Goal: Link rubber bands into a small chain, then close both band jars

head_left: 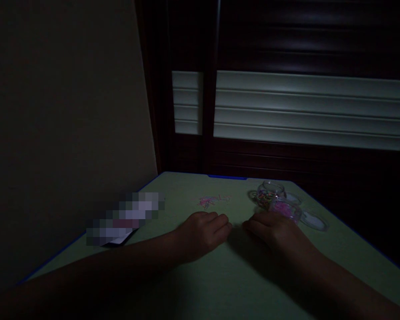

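My left hand [206,235] is closed over the middle of the table, its fingertips pressed together. Close to its right, my right hand [278,231] is pinched as well, with a narrow gap between the two hands. Whatever the fingers hold is too small and dim to name. Beyond my left hand lies a loose pile of thin pink pieces [208,202]. Just past my right hand is a clear jar of pink pieces [286,210], partly hidden by that hand. Behind it stands an open clear jar of multicoloured pieces [268,195].
The pale green table [216,289] has a blue edge. Two clear round lids [315,221] [293,198] lie right of the jars. At the left edge rests a blurred-out flat object [130,220]. A wall and a dark slatted panel stand behind; the light is dim.
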The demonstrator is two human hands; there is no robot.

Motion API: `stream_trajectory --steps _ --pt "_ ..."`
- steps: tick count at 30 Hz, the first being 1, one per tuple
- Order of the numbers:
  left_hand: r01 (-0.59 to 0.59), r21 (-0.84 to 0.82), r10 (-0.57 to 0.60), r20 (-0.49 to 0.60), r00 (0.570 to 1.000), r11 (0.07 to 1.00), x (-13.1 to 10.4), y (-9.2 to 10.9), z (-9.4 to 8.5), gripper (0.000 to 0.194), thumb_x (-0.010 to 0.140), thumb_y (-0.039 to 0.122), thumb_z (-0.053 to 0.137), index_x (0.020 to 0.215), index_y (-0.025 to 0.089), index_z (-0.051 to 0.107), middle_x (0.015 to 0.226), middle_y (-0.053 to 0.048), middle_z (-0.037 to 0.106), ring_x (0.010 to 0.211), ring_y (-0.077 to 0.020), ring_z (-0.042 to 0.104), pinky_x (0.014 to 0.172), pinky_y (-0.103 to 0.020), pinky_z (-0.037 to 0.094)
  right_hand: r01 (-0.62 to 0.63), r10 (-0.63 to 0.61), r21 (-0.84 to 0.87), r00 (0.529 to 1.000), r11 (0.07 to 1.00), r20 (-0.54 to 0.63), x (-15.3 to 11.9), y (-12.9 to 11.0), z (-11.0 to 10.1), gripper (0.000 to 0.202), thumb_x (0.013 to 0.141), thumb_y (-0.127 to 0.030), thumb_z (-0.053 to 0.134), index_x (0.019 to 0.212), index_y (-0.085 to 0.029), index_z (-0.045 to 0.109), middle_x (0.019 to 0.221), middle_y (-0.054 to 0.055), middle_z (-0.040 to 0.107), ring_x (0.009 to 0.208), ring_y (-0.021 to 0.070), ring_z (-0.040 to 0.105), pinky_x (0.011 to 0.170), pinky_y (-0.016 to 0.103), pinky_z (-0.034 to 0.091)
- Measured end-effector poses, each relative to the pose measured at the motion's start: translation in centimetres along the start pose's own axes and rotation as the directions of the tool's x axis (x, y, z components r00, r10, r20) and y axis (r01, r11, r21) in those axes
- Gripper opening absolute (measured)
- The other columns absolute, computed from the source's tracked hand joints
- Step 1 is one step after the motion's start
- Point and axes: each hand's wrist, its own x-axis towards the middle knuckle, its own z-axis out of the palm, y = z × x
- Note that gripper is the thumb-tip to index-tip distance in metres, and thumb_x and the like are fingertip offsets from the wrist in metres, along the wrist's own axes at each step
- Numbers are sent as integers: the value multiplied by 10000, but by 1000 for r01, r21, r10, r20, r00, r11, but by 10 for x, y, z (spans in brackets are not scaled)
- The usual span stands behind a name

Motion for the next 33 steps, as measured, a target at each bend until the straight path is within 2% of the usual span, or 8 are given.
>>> stream_trajectory --steps 8,13,16,20,23,26,28,33 --pt "-14 -5 14 -15 1000 1000 1 -1 -2 114 881 164 415 929 158 518 740 -10 555 617 -119 505 515 -246 385 -17 18 -31 999 999 36 1 -5 -4 137 811 -82 479 791 -160 590 706 23 576 634 125 494 594 253 327" --pt "-11 -10 12 35 999 1000 0 -2 -3 111 872 140 415 919 152 515 757 -15 550 629 -120 500 543 -244 395 -22 26 -126 999 992 28 2 0 -6 136 793 -70 492 777 -164 589 709 26 586 630 135 510 590 258 332" --pt "-1 -11 1 33 999 1000 -1 -3 -2 116 883 148 399 896 155 514 748 -16 543 632 -118 497 548 -241 385 -66 79 -229 996 971 49 3 6 -11 157 773 -44 497 773 -165 598 728 38 611 661 158 549 612 273 352" --pt "14 -2 -14 20 1000 1000 -1 -4 0 105 876 141 411 866 154 514 741 -8 537 612 -117 486 526 -248 366 -158 190 -325 979 932 69 3 18 -25 169 778 -79 502 850 -170 625 874 79 659 791 212 599 694 312 393" --pt "34 -17 -34 24 999 999 -1 -4 1 119 880 140 401 860 153 517 745 -6 536 619 -116 492 524 -249 369 -279 320 -340 945 898 72 -1 27 -34 211 788 -103 477 923 -165 626 936 99 661 825 223 608 702 316 411" --pt "50 -32 -49 28 998 998 0 -5 -1 148 893 148 380 839 153 517 747 -6 536 617 -111 494 531 -247 375 -449 516 -382 851 808 92 -8 36 -39 207 808 -125 426 857 -172 622 862 90 667 698 214 619 582 301 408" --pt "58 -36 -57 40 998 998 0 -5 -2 151 896 153 379 839 153 519 754 -7 539 622 -113 498 536 -248 377 -509 590 -418 803 752 84 -12 40 -40 216 823 -144 401 840 -177 614 815 85 668 640 212 617 530 295 387" --pt "79 -52 -76 64 995 996 0 -5 -3 185 909 162 356 834 155 525 741 -4 533 614 -104 495 534 -238 375 -511 594 -485 804 709 22 -17 42 -45 210 799 -103 409 834 -181 601 780 71 663 620 201 614 509 283 355"
